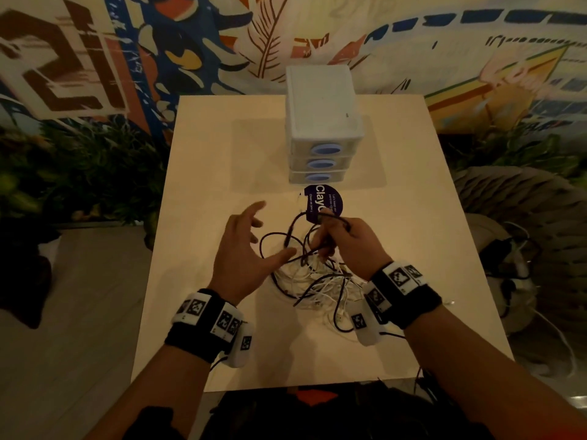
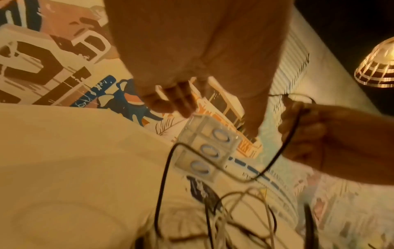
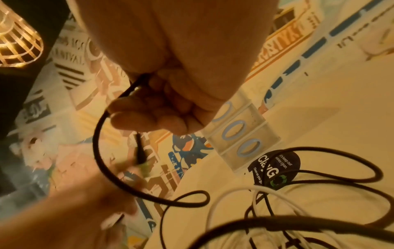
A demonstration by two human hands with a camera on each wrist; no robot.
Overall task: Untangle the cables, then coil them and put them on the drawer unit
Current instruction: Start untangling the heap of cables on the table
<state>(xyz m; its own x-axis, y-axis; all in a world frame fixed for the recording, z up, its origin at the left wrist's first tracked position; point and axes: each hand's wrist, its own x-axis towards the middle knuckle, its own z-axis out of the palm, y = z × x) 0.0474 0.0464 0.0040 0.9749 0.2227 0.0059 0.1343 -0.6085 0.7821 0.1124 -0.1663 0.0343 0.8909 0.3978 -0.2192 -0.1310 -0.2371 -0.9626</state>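
Note:
A tangle of black and white cables [image 1: 313, 281] lies on the cream table [image 1: 222, 173] in front of me. My right hand [image 1: 344, 238] is raised over the pile and grips a black cable [image 3: 100, 139] in its curled fingers [image 3: 149, 116]; a loop of it hangs down to the heap. My left hand [image 1: 247, 246] hovers just left of the pile with fingers spread, holding nothing. White cables [image 3: 234, 198] lie under the black ones. The white three-drawer unit [image 1: 322, 122], with blue oval handles, stands at the far middle of the table; its top is bare.
A round dark purple sticker [image 1: 325, 201] lies on the table between the drawer unit and the cables. A painted mural wall [image 1: 127, 58] is behind the table. Plants [image 1: 79, 173] stand on the left, and loose cables lie on the floor [image 1: 514, 268] to the right.

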